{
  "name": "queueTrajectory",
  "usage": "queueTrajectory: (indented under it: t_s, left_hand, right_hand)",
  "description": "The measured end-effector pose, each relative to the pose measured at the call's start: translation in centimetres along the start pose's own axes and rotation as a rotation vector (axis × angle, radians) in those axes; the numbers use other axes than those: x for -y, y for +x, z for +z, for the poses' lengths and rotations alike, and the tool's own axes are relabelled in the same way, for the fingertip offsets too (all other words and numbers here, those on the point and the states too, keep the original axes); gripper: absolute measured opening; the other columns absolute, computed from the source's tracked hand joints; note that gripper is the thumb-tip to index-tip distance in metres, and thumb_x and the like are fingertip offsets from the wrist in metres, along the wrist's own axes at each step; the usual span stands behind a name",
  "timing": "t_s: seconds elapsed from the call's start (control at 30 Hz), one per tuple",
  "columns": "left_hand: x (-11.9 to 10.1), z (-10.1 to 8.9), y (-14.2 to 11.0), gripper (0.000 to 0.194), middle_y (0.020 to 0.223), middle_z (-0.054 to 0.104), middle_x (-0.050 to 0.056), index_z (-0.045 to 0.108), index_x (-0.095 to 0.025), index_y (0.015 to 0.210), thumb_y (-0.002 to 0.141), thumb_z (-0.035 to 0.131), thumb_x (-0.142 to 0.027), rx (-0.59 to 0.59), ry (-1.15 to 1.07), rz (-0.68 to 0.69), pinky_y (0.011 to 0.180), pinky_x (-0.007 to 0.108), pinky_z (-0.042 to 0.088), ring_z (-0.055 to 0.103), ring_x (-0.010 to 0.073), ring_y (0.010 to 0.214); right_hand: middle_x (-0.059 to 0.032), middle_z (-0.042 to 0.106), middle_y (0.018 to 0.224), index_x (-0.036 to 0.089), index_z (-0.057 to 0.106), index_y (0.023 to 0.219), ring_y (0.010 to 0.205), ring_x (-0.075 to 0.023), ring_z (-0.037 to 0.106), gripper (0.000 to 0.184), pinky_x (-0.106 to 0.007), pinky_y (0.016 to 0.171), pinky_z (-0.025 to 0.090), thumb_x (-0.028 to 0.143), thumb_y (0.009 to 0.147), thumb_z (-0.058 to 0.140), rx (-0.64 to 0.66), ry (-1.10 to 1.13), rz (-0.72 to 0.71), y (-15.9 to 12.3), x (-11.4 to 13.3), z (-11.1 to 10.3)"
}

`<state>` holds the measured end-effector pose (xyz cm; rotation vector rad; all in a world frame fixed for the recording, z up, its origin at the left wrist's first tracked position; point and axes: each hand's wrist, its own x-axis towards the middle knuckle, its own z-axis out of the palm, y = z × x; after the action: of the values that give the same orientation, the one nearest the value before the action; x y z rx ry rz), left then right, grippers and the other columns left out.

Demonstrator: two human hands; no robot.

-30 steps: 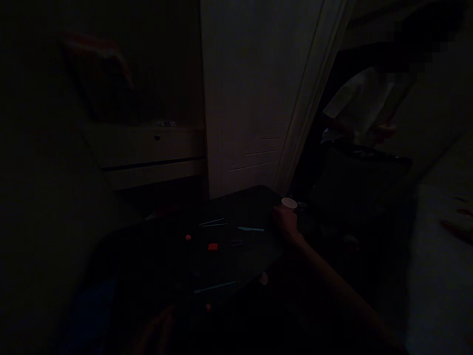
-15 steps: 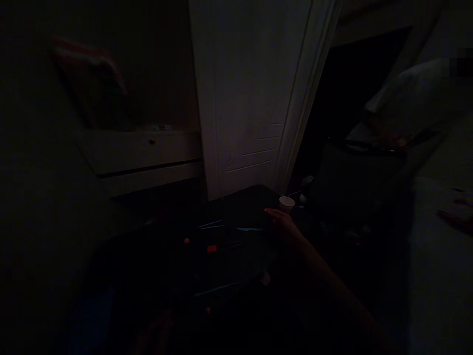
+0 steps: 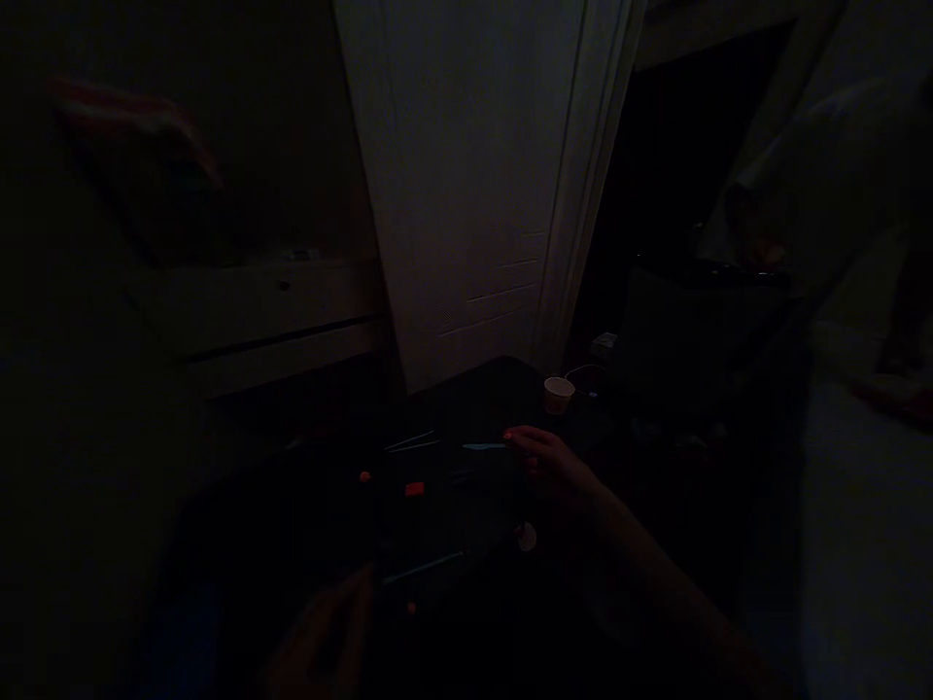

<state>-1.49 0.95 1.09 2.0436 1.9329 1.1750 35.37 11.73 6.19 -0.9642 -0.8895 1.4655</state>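
Very dim. Right hand lay on the dark tabletop, fingertips touching a pale blue strip; grip unclear. Paper cup stood just beyond. Left hand blurred, state unreadable.

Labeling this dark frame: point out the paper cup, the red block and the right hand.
paper cup (image 3: 559, 394): head view, on its side wall.
red block (image 3: 414, 489): head view, on its top face.
right hand (image 3: 543, 459): head view, on the back of the hand.
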Motion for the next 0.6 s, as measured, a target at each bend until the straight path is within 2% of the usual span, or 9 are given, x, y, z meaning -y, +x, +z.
queueTrajectory:
  t_s: [0.07,0.13,0.2,0.27,0.3,0.4,0.47,0.53,0.6]
  left_hand:
    - [-0.6,0.8,2.3,0.034,0.107,0.086,0.008,0.083,-0.026,0.103,0.096,0.059,-0.049,0.058,0.02,0.024,0.082,0.039,0.068,0.082,0.0281,0.094]
    - [-1.2,1.7,5.2,0.041,0.112,0.084,0.013,0.082,-0.02,0.108,0.099,0.048,-0.041,0.171,0.072,0.058,0.098,0.051,0.063,0.078,0.0332,0.108]
    - [-1.7,2.8,7.9,0.036,0.12,0.082,0.012,0.081,-0.021,0.11,0.097,0.051,-0.034,0.259,0.079,0.108,0.105,0.051,0.059,0.074,0.033,0.117]
    - [-2.2,3.8,10.1,0.036,0.136,0.075,0.014,0.079,-0.02,0.121,0.095,0.056,-0.031,0.326,0.088,0.144,0.11,0.053,0.055,0.068,0.0348,0.129]
    - [-2.4,4.3,11.0,0.036,0.137,0.074,0.016,0.078,-0.018,0.124,0.095,0.059,-0.031,0.355,0.088,0.163,0.11,0.052,0.054,0.066,0.0357,0.13]
    - [-3.0,5.5,12.5,0.033,0.129,0.076,0.014,0.079,-0.02,0.123,0.092,0.067,-0.026,0.425,0.068,0.217,0.107,0.047,0.055,0.068,0.033,0.123]
    - [-3.4,5.9,13.1,0.025,0.122,0.079,0.013,0.082,-0.021,0.112,0.09,0.069,-0.022,0.453,0.047,0.234,0.105,0.046,0.056,0.07,0.0318,0.117]
    - [-3.8,5.9,13.3,0.015,0.113,0.082,0.012,0.082,-0.021,0.099,0.088,0.071,-0.021,0.464,0.018,0.229,0.104,0.048,0.057,0.073,0.032,0.111]
    - [-4.1,5.4,13.0,0.012,0.105,0.084,0.011,0.08,-0.02,0.095,0.088,0.07,-0.022,0.453,-0.026,0.202,0.1,0.048,0.06,0.078,0.0308,0.104]
  right_hand:
    - [0.001,0.069,0.083,0.017,0.082,0.096,0.057,-0.0042,0.044,0.045,-0.019,0.048,0.029,0.044,0.066,0.102,-0.033,0.008,-0.012,-0.6,-0.3,0.6]
    - [0.0011,0.069,0.082,0.018,0.083,0.093,0.057,-0.0044,0.043,0.047,-0.019,0.049,0.028,0.047,0.062,0.103,-0.064,0.01,-0.016,-0.9,-0.8,0.8]
    - [0.0,0.071,0.083,0.018,0.083,0.092,0.057,-0.0049,0.043,0.049,-0.02,0.05,0.028,0.049,0.061,0.103,-0.086,0.007,-0.016,-1.2,-1.4,1.0]
    - [-0.0016,0.073,0.085,0.018,0.084,0.091,0.057,-0.0057,0.044,0.049,-0.021,0.05,0.028,0.05,0.061,0.103,-0.102,-0.001,-0.016,-1.4,-2.0,1.1]
    - [-0.0023,0.074,0.086,0.017,0.084,0.091,0.058,-0.0063,0.045,0.049,-0.022,0.05,0.028,0.051,0.06,0.103,-0.11,-0.006,-0.016,-1.5,-2.3,1.1]
    - [-0.0037,0.076,0.087,0.018,0.084,0.09,0.059,-0.008,0.048,0.05,-0.023,0.051,0.03,0.053,0.059,0.102,-0.138,-0.027,-0.016,-1.9,-2.8,1.5]
    - [-0.0037,0.077,0.088,0.018,0.084,0.09,0.06,-0.0082,0.049,0.051,-0.022,0.052,0.031,0.053,0.059,0.102,-0.147,-0.038,-0.014,-2.2,-2.9,1.7]
    - [-0.0032,0.077,0.088,0.018,0.084,0.091,0.059,-0.0077,0.049,0.051,-0.022,0.052,0.031,0.055,0.06,0.101,-0.149,-0.046,-0.01,-2.6,-2.9,2.1]
    - [-0.0026,0.076,0.087,0.018,0.084,0.09,0.059,-0.0078,0.051,0.051,-0.022,0.053,0.033,0.056,0.061,0.101,-0.149,-0.051,-0.008,-3.1,-2.9,2.5]
